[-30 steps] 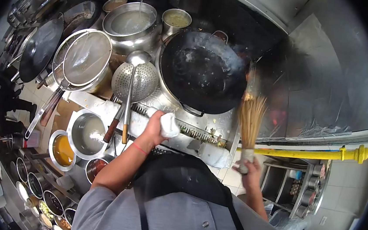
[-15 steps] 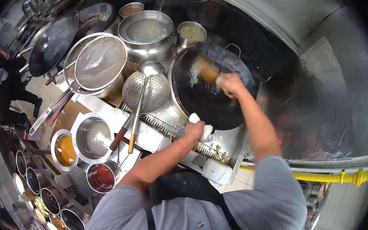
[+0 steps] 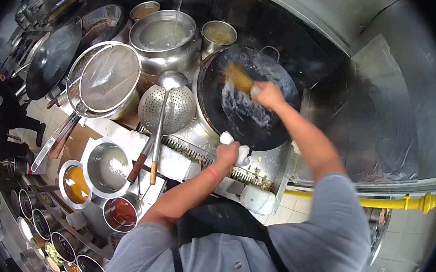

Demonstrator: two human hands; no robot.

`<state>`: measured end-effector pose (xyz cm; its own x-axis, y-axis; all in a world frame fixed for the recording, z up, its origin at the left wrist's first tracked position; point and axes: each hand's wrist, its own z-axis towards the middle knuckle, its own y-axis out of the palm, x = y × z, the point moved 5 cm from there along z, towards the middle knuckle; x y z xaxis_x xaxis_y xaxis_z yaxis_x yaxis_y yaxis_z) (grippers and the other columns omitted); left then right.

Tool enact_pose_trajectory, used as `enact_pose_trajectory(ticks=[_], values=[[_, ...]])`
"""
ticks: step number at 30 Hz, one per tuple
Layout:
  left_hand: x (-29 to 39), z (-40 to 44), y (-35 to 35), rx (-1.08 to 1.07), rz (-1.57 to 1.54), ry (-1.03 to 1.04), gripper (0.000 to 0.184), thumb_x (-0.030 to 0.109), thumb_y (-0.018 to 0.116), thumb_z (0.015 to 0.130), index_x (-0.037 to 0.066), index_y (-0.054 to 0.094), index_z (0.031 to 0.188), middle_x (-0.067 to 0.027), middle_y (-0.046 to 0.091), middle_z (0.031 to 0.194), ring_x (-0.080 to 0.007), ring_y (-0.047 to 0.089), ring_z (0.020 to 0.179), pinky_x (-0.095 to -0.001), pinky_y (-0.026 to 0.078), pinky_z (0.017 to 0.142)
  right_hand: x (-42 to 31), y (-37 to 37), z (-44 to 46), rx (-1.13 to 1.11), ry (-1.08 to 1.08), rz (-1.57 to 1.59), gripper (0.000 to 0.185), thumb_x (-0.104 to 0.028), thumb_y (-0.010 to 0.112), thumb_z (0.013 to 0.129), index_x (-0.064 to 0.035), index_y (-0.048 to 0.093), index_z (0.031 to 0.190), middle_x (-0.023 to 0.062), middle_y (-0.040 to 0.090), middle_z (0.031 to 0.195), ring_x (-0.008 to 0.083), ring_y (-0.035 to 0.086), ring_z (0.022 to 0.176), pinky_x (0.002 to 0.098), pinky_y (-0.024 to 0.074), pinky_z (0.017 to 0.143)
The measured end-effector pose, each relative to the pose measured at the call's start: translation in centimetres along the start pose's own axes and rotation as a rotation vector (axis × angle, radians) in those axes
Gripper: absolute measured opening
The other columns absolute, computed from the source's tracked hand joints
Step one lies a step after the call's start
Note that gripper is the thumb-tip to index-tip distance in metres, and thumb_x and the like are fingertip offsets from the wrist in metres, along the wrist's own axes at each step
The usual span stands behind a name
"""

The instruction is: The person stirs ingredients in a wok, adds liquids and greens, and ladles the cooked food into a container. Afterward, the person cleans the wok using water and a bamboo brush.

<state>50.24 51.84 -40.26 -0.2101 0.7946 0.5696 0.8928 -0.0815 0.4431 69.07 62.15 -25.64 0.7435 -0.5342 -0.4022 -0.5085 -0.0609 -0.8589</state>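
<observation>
My right hand [image 3: 269, 95] is wrapped round the handle of a bamboo brush [image 3: 239, 78], whose blurred bristles touch the inside of a large black wok [image 3: 249, 133]. Whitish foamy water streaks the wok's bottom. At the wok's near edge, my left hand [image 3: 228, 154] grips a folded white cloth [image 3: 242, 156], with the near wok handle mostly hidden beneath. Left of the wok, a ladle [image 3: 172, 80] lies across a perforated strainer [image 3: 152, 107].
Water runs from a tap [image 3: 180, 3] into a large pot [image 3: 138, 43]. Mesh strainers [image 3: 110, 77], more woks [image 3: 53, 62] and sauce containers [image 3: 76, 183] stand at the left. Another person [image 3: 10, 112] is at the far left. A yellow pipe [image 3: 393, 203] runs at the right.
My right hand has swung the brush from beside the stove into the wok, and the bristles have since shifted slightly. My left hand has moved right to the wok's edge with the cloth.
</observation>
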Motion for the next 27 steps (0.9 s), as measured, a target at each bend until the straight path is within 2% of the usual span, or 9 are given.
enact_pose_trajectory(ticks=[3, 6, 8, 11, 14, 15, 18, 23, 27], values=[[-0.3, 1.8, -0.7, 0.048, 0.117, 0.085, 0.027, 0.015, 0.060, 0.075, -0.011, 0.062, 0.082, -0.0144, 0.064, 0.080, -0.0229, 0.063, 0.068, -0.0367, 0.049, 0.061, 1.3, 3.5, 1.8, 0.264, 0.010, 0.290, 0.067, -0.016, 0.074, 0.069, -0.0181, 0.055, 0.133, 0.0119, 0.068, 0.080, 0.0185, 0.062, 0.052, 0.0321, 0.0492, 0.042], [-0.2, 1.4, -0.5, -0.005, 0.088, 0.010, 0.028, 0.016, 0.061, 0.075, -0.011, 0.062, 0.083, -0.0148, 0.064, 0.079, -0.0229, 0.063, 0.066, -0.0367, 0.049, 0.060, 2.8, 3.6, -4.1, 0.039, -0.227, -0.060, 0.065, -0.016, 0.073, 0.066, -0.0168, 0.058, 0.129, 0.0168, 0.070, 0.094, 0.0237, 0.067, 0.061, 0.0348, 0.0546, 0.049], [-0.1, 1.3, -0.5, -0.037, 0.127, -0.005, 0.019, 0.011, 0.056, 0.081, -0.007, 0.059, 0.087, -0.0139, 0.064, 0.082, -0.0240, 0.064, 0.067, -0.0403, 0.051, 0.060, 3.6, 0.6, -8.3, -0.310, -0.025, -0.094, 0.067, -0.016, 0.074, 0.064, -0.0172, 0.058, 0.129, 0.0141, 0.069, 0.094, 0.0209, 0.065, 0.058, 0.0336, 0.0537, 0.047], [-0.2, 1.1, -0.1, 0.017, 0.009, 0.009, 0.025, 0.014, 0.060, 0.075, -0.010, 0.061, 0.082, -0.0134, 0.063, 0.077, -0.0237, 0.062, 0.064, -0.0381, 0.048, 0.057, 3.8, -1.2, -7.1, -0.363, -0.097, -0.208, 0.064, -0.016, 0.074, 0.063, -0.0173, 0.061, 0.126, 0.0137, 0.068, 0.090, 0.0213, 0.064, 0.055, 0.0352, 0.0518, 0.042], [0.4, 0.4, -0.2, 0.016, 0.082, 0.034, 0.025, 0.013, 0.059, 0.075, -0.010, 0.061, 0.082, -0.0135, 0.063, 0.078, -0.0238, 0.061, 0.065, -0.0388, 0.048, 0.057, 0.0, 0.7, 0.5, -0.213, -0.230, -0.537, 0.018, -0.019, 0.064, 0.071, -0.0021, 0.070, 0.074, 0.0152, 0.066, 0.063, 0.0306, 0.064, 0.050, 0.0385, 0.0535, 0.048], [0.6, 0.0, -0.1, 0.011, 0.041, -0.005, 0.024, 0.014, 0.059, 0.075, -0.010, 0.061, 0.082, -0.0136, 0.063, 0.078, -0.0233, 0.061, 0.066, -0.0389, 0.048, 0.057, 0.6, 0.0, 2.9, -0.013, 0.019, -0.137, 0.023, -0.018, 0.064, 0.071, -0.0031, 0.071, 0.088, 0.0174, 0.068, 0.073, 0.0318, 0.066, 0.057, 0.0395, 0.0548, 0.051], [0.5, 0.7, -0.3, -0.010, 0.066, 0.020, 0.023, 0.014, 0.058, 0.075, -0.009, 0.061, 0.080, -0.0144, 0.063, 0.078, -0.0233, 0.061, 0.064, -0.0395, 0.048, 0.056, 0.7, 0.5, 1.2, 0.104, 0.003, 0.036, 0.049, -0.017, 0.067, 0.070, -0.0160, 0.063, 0.119, 0.0156, 0.069, 0.092, 0.0293, 0.069, 0.068, 0.0412, 0.0564, 0.054], [0.2, 1.1, -0.3, -0.071, 0.142, -0.037, 0.025, 0.015, 0.055, 0.082, -0.007, 0.058, 0.091, -0.0143, 0.063, 0.083, -0.0267, 0.063, 0.064, -0.0417, 0.050, 0.055, 1.6, -0.9, -11.2, -0.390, -0.024, -0.194, 0.056, -0.010, 0.070, 0.067, -0.0174, 0.063, 0.122, 0.0151, 0.069, 0.082, 0.0251, 0.067, 0.061, 0.0376, 0.0542, 0.048], [-0.2, 1.4, -0.4, -0.034, 0.132, -0.020, 0.025, 0.015, 0.055, 0.083, -0.007, 0.058, 0.093, -0.0145, 0.063, 0.085, -0.0259, 0.064, 0.070, -0.0408, 0.051, 0.056, 1.5, 1.7, -5.4, -0.477, -0.091, 0.345, 0.064, -0.006, 0.069, 0.071, -0.0159, 0.054, 0.133, 0.0085, 0.064, 0.073, 0.0143, 0.056, 0.045, 0.0281, 0.0417, 0.032]])
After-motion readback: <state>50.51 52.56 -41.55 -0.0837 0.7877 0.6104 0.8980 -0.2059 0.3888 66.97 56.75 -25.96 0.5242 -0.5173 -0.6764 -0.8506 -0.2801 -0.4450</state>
